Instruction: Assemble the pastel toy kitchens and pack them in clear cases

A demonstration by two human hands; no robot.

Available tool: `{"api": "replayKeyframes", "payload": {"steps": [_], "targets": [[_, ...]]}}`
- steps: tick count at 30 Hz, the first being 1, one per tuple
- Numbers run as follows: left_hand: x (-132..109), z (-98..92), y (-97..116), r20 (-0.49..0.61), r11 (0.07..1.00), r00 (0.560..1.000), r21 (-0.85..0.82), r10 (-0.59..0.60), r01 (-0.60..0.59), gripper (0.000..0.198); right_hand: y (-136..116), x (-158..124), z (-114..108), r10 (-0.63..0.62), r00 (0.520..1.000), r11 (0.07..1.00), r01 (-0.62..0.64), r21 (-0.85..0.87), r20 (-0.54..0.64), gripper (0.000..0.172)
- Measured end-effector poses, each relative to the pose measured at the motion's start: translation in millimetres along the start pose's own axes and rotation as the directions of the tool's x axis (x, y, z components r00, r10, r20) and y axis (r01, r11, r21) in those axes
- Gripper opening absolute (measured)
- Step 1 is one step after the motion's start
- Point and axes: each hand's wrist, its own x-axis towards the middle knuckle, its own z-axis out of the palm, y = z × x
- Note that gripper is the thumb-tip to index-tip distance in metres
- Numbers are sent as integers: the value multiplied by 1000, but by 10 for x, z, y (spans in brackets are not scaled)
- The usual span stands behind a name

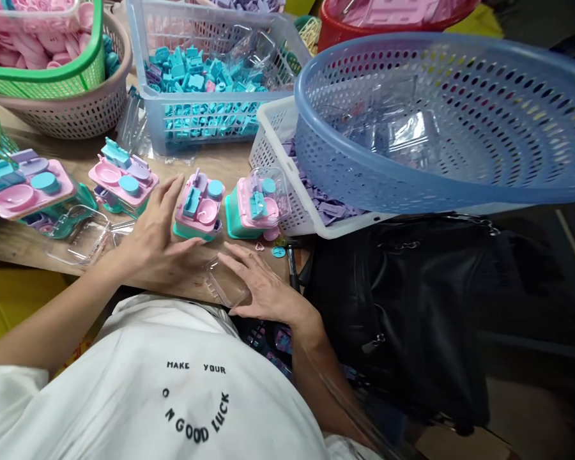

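Observation:
My left hand (151,246) is open, its fingers and thumb spread beside a small toy kitchen set (199,207) with a pink top and teal base. I cannot tell whether it touches the set. My right hand (268,291) spans a clear plastic cover (220,281) at the table's front edge, thumb on the near side and fingers on the far side. Another toy kitchen set (244,214), to the right, has a clear cover (280,185) over its top. Two more toy kitchen sets, one nearer (124,179) and one farther left (33,191), stand uncovered.
More clear covers (79,236) lie at the left. Behind stand a crate (211,99) of teal parts and a green basket (52,83) of pink parts. A large blue basket (441,166) rests over a white crate (311,217) of purple parts. A black bag (402,306) is at right.

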Motion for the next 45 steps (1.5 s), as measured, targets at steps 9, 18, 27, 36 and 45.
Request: {"api": "replayKeyframes", "payload": {"steps": [9, 18, 27, 36, 45], "targets": [[133, 370, 75, 10, 954, 991, -269, -133, 130, 91, 62, -37, 79, 24, 1000, 985, -27, 171, 17, 105], [-184, 549, 160, 43, 907, 997, -414, -66, 78, 127, -323, -379, -323, 178, 850, 894, 70, 442, -495, 97], [-71, 756, 129, 42, 763, 998, -643, -53, 67, 120, -617, 277, -668, 2, 896, 980, -89, -175, -444, 97], [-121, 949, 72, -32, 776, 999, -630, 6, -25, 116, -586, 518, -695, -27, 972, 958, -42, -282, -235, 93], [-105, 945, 93, 2, 791, 1000, -611, -14, 12, 116, -447, 511, -717, 55, 980, 975, -94, -200, -192, 96]]}}
